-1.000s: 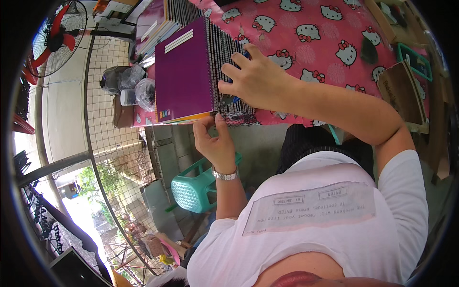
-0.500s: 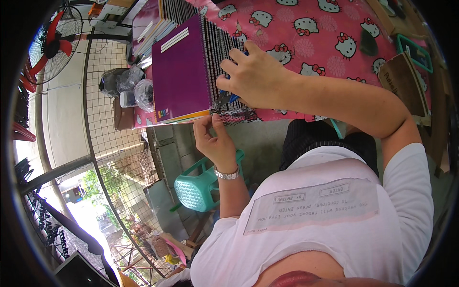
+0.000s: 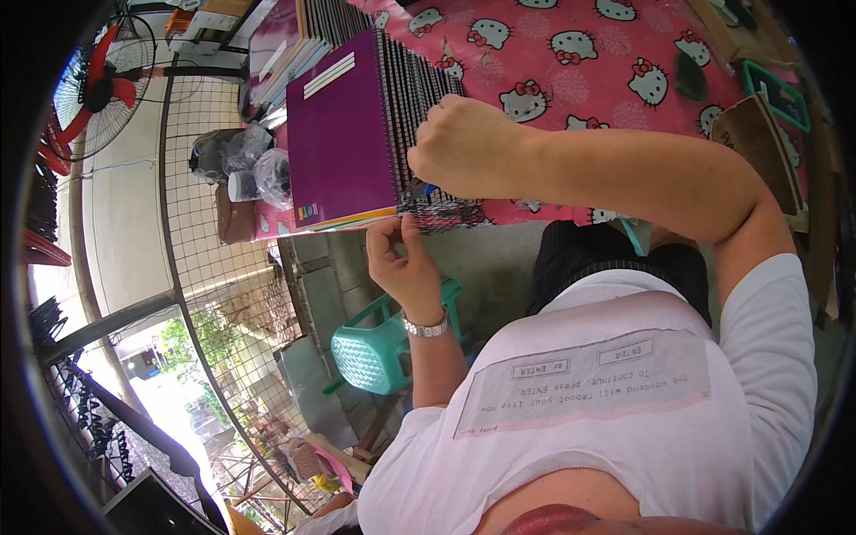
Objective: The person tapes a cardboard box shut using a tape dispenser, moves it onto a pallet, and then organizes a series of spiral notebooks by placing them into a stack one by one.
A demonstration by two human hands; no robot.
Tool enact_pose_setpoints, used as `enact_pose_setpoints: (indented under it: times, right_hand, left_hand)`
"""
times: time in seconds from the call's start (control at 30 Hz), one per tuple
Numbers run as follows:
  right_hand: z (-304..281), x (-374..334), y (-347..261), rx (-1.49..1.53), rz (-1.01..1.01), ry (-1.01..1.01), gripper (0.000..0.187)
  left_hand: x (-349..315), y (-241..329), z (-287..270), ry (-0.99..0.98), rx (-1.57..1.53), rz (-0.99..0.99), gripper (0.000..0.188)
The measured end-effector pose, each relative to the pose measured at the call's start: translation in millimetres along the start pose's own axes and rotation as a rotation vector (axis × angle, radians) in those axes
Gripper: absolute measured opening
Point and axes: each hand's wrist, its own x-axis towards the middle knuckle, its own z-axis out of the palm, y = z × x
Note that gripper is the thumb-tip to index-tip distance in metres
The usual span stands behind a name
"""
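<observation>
The right hand [image 3: 464, 147] grips blue-handled pliers [image 3: 417, 190] beside wire-bound notebooks [image 3: 346, 134]; whether the left hand [image 3: 399, 254], just below, pinches anything is unclear. Leftward, a clear bag [image 3: 273, 174] edges the pink counter [image 3: 615, 89]; farther, a fan [image 3: 104, 91].

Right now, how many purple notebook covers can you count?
2: the nearer purple cover, left of the right hand; the farther purple cover, beyond it. More may be hidden.

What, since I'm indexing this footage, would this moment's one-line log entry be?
purple spiral notebook: atop stack | right hand: closed on blue-handled tool | left hand: at notebook's near right corner | table cover: pink
</observation>
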Motion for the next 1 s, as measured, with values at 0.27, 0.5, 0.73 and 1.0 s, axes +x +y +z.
enact_pose_setpoints:
  times: [0.27,0.5,0.73,1.0]
  right_hand:
    - [12,-18,13,-0.048,-0.001,0.258,0.013]
    - [16,-17,10,-0.096,-0.001,0.184,0.013]
    - [11,-6,2,0.046,0.004,0.007,0.007]
    - [25,-18,11,-0.024,0.021,0.174,0.006]
  left_hand:
    - [-2,7,-13,-0.009,-0.755,-0.570,0.015]
    - [-1,11,-13,-0.114,-0.958,-0.786,0.019]
    - [-1,11,1,-0.125,-0.501,-0.484,0.014]
    - [-1,9,-8,-0.130,-0.754,-0.572,0.006]
